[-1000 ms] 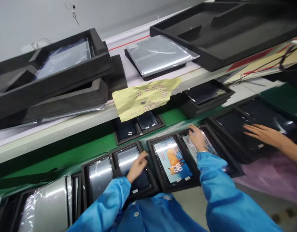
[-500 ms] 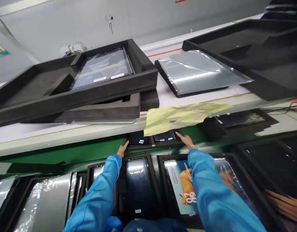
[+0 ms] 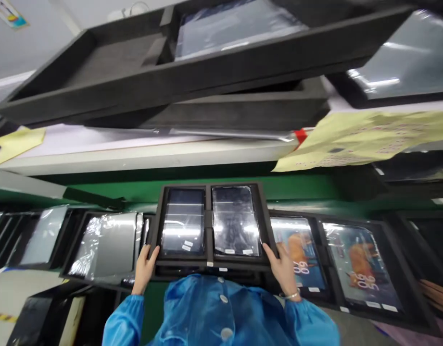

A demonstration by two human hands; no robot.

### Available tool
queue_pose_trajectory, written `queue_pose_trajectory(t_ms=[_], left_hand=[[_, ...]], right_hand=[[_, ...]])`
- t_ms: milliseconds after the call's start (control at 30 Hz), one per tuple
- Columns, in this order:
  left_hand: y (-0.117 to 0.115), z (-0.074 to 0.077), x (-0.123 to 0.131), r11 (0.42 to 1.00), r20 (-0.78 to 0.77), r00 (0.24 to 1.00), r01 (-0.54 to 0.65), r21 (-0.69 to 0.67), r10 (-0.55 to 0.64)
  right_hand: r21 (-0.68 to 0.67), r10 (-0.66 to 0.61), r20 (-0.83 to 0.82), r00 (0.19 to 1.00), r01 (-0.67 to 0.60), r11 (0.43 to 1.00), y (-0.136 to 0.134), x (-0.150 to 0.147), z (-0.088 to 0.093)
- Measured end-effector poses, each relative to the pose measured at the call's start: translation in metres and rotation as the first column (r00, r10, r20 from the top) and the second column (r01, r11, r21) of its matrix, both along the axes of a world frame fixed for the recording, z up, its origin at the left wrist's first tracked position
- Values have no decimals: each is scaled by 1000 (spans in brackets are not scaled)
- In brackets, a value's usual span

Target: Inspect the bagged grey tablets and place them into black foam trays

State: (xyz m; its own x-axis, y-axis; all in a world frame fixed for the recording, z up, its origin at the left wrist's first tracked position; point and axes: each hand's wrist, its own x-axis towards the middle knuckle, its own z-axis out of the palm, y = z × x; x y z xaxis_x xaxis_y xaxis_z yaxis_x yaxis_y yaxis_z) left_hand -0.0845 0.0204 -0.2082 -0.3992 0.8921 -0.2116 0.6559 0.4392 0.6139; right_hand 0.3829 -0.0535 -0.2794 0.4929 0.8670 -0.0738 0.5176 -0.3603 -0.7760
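Note:
A black foam tray [image 3: 208, 242] is held close before my body, with two dark screen panels side by side in its compartments. The left panel [image 3: 183, 218] and the right panel [image 3: 235, 218] look glossy, with small white labels near their lower edges. My left hand [image 3: 144, 268] grips the tray's left side, thumb on top of the rim. On the right side, my right hand [image 3: 284, 270] holds the opposite rim in the same way. The fingers under the tray are hidden.
At right lies another tray of lit panels [image 3: 361, 269] showing pictures. Film-covered panels [image 3: 109, 242] stand at left. Above is a white shelf [image 3: 163, 156] bearing large foam trays [image 3: 192, 79]; a yellow paper [image 3: 365, 139] hangs over its edge. Another person's hand [image 3: 436, 294] is at far right.
Both hands have drawn the foam tray out from beneath the shelf and toward my body. The view has shifted left, and more of the tray's panels now shows.

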Motion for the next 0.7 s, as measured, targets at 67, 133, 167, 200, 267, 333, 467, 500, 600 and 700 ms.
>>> queue_pose_trajectory(t_ms=[67,133,167,200,267,333,467,500,600,700], left_hand=[[-31,-1,-28,999,-33,999,26,-36,-27],[-46,-6,-40,997,-77,996,46,-54,-50],[-47,-9,-38,997,-107,992,57,-49,-62],[-43,-12,-30,996,-145,986,84,-33,-88],[-26,-19,1,982,-240,954,190,12,-181],[-1,-25,45,945,-328,894,328,14,-305],[42,-35,125,900,-303,848,412,-139,-435],[48,-36,136,896,-289,848,416,-157,-445],[56,-30,144,907,-227,878,401,-131,-421],[56,-4,113,909,-115,902,410,-79,-417]], right_hand=[[-14,4,37,999,-4,1000,-21,-33,3],[-27,-17,114,993,20,999,-31,-58,9],[-30,-23,158,987,28,999,-32,-69,13],[-31,-12,197,980,19,999,-29,-79,18],[-38,70,245,967,-63,997,-13,-102,26],[-63,197,257,946,-188,980,14,-131,30],[-155,312,251,916,-281,947,75,-188,20],[-178,309,246,919,-270,946,87,-197,17],[-217,292,214,932,-246,945,104,-204,13],[-197,266,148,953,-235,952,100,-175,26]])
